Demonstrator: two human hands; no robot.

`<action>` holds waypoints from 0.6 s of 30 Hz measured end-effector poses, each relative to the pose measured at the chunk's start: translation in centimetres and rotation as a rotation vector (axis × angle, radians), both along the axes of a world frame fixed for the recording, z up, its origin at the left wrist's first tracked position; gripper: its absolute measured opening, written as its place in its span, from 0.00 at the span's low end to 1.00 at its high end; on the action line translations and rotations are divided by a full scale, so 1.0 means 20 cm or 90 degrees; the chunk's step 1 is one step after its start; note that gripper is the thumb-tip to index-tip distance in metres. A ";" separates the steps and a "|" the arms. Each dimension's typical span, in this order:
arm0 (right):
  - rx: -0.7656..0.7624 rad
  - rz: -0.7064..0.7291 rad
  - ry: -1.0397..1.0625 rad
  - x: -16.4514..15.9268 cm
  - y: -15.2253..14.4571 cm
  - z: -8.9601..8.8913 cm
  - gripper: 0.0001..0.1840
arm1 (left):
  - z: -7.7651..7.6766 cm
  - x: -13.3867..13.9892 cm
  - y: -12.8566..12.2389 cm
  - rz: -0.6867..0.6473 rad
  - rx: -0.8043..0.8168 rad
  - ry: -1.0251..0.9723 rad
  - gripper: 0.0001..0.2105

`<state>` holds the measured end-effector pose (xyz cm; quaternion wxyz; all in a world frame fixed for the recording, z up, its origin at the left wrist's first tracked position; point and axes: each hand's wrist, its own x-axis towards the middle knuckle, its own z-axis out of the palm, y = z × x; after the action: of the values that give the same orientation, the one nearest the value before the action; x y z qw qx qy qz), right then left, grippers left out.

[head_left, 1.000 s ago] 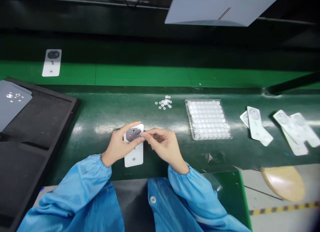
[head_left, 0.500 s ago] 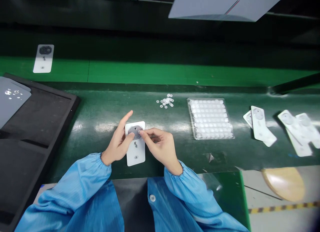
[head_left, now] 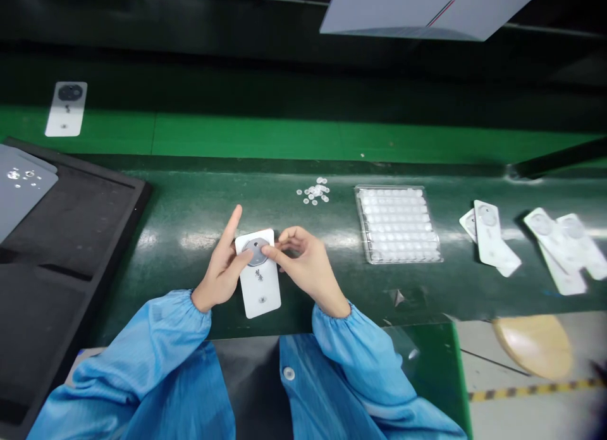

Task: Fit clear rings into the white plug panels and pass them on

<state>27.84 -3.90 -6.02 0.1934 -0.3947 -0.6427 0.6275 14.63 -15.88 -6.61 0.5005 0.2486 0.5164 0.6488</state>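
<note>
A white phone-shaped card (head_left: 262, 293) with a grey round camera-like patch and small dark print is held up over the bench in front of me. My left hand (head_left: 222, 269) grips its upper left edge, thumb on the grey patch and index finger stretched upward. My right hand (head_left: 303, 263) is at the upper right edge. Its thumb presses on the patch and its curled fingers lie beside and partly behind the card. Any small piece under the right thumb is hidden. Beyond the hands lies a loose cluster of small clear discs (head_left: 317, 190).
A clear tray (head_left: 399, 225) with rows of white round pieces stands right of centre. Farther right are overlapping white cards (head_left: 487, 231) and another pile (head_left: 564, 250). A black tray (head_left: 95, 206) holds grey sheets (head_left: 26, 187) at left. One card (head_left: 66, 114) rests on the green strip behind.
The card on the rear green strip has shifted left. My right thumb has moved flatter onto the grey patch, the right fingers have spread slightly, and the held card has tilted a little.
</note>
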 end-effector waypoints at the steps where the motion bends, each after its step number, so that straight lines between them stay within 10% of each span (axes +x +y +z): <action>1: -0.069 0.025 0.020 0.00 0.01 -0.02 0.27 | 0.00 0.00 0.01 -0.003 -0.003 0.009 0.45; 10: -0.227 0.143 0.093 0.13 -0.08 -0.05 0.25 | -0.01 -0.03 0.06 0.037 -0.045 -0.059 0.46; 18: 0.048 0.169 0.006 0.07 -0.13 -0.04 0.21 | -0.01 -0.10 0.06 0.094 -0.011 -0.012 0.45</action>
<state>29.30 -6.45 -6.78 0.1264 -0.2962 -0.7115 0.6246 12.58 -14.60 -6.82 0.4582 0.1992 0.5342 0.6819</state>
